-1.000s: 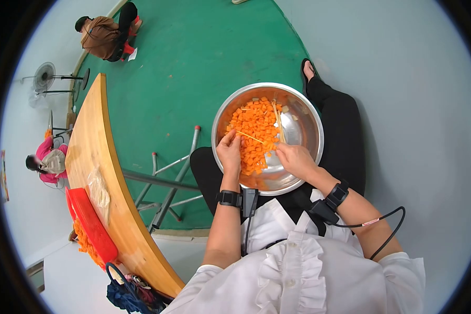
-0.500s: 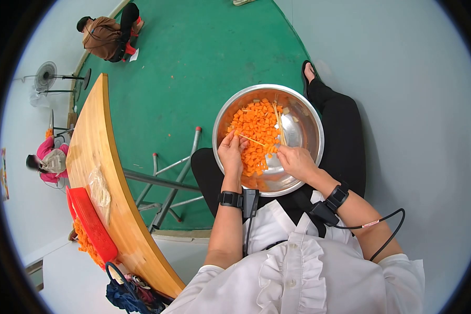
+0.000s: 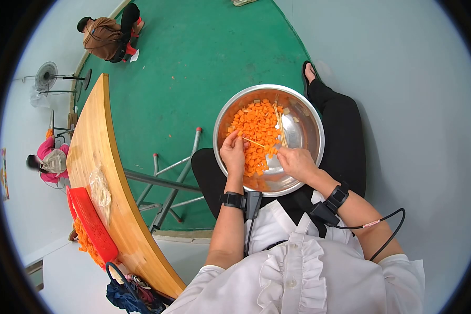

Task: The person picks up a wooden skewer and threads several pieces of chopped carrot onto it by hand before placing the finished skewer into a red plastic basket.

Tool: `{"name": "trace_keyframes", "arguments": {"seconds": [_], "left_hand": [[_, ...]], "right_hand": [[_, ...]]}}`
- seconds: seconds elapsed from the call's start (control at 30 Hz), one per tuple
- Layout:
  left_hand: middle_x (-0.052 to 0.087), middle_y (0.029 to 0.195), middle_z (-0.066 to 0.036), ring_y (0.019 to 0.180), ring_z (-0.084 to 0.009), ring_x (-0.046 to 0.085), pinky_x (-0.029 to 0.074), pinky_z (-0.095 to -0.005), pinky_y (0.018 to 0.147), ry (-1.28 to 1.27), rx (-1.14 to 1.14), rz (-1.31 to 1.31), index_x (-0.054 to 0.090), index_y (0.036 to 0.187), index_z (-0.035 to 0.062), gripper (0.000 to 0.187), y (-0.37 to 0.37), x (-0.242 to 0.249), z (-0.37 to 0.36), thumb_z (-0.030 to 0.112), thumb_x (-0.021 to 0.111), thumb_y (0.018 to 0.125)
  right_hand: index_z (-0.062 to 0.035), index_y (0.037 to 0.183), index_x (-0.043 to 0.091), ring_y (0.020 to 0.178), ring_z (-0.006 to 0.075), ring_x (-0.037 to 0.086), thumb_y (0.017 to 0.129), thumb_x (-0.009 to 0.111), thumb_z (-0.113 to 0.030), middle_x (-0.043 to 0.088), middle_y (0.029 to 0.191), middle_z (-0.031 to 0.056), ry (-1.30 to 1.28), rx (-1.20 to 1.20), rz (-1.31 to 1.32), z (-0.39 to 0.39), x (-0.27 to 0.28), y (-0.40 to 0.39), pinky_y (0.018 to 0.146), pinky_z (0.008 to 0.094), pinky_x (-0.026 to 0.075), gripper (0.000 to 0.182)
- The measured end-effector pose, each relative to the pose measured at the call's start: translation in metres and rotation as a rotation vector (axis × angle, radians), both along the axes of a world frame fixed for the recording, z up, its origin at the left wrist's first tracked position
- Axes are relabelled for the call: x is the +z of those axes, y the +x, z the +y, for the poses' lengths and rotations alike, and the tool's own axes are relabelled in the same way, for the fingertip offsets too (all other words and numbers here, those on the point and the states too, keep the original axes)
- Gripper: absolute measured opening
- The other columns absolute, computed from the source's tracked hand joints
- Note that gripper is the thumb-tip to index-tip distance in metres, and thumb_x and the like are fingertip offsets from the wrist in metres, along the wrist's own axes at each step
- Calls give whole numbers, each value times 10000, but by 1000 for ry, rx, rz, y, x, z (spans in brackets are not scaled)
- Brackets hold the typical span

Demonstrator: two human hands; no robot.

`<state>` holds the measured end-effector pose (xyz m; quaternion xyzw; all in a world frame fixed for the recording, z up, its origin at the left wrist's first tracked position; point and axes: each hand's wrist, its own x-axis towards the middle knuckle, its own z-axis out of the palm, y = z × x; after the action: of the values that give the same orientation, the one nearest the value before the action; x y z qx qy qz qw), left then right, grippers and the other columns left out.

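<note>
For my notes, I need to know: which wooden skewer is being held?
The slanting skewer between left hand and right hand, orange cubes at its end; the other skewers lie in the metal bowl.

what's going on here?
A seated person has a metal bowl of small orange cubes on their lap. Their left hand holds a thin stick over it; a few cubes are at the stick's far end, with the right hand right beside them, its exact grip too small to tell. More loose sticks lie in the bowl. Two other people, one in brown, one in pink, are in the background.
</note>
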<state>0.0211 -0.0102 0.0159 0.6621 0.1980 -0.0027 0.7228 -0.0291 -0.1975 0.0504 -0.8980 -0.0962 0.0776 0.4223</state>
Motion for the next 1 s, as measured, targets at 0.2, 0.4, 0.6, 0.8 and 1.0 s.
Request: {"name": "trace_keyframes", "arguments": {"seconds": [0.2,0.4,0.6,0.8,1.0], "left_hand": [[618,871,-121,687,-124,598,501,-211,612,-41,67,21,509,1065,-60,213,0,-1,-1,33,488,874],[610,856,-112,694,-131,603,504,-214,610,-85,74,40,500,1060,-62,212,0,1,-2,42,492,875],[613,833,-105,681,-124,599,498,-211,602,-68,62,34,507,1055,-57,214,0,-2,-1,46,507,868],[608,826,-92,695,-113,595,503,-209,624,96,12,-17,520,1037,-56,191,0,-3,-1,29,502,866],[617,774,-72,680,-99,593,478,-196,620,357,-37,-97,556,1015,-56,182,-2,-4,-2,11,505,854]], "right_hand": [[-35,721,502,538,355,563,815,470,-164,539,543,185,16,-19,-22,0,2,0,500,455,431,163],[-35,726,500,536,355,564,812,467,-165,539,542,184,21,-19,-25,0,2,0,501,457,431,159],[-35,729,499,537,358,563,811,467,-168,539,541,186,-6,-11,-14,0,2,0,501,460,431,160],[-36,719,498,534,357,564,809,471,-168,537,538,185,-10,-9,-17,0,2,-1,498,461,433,162],[-35,717,499,535,358,563,808,474,-167,534,538,185,-10,-6,-26,0,2,-1,500,455,436,162]]}}
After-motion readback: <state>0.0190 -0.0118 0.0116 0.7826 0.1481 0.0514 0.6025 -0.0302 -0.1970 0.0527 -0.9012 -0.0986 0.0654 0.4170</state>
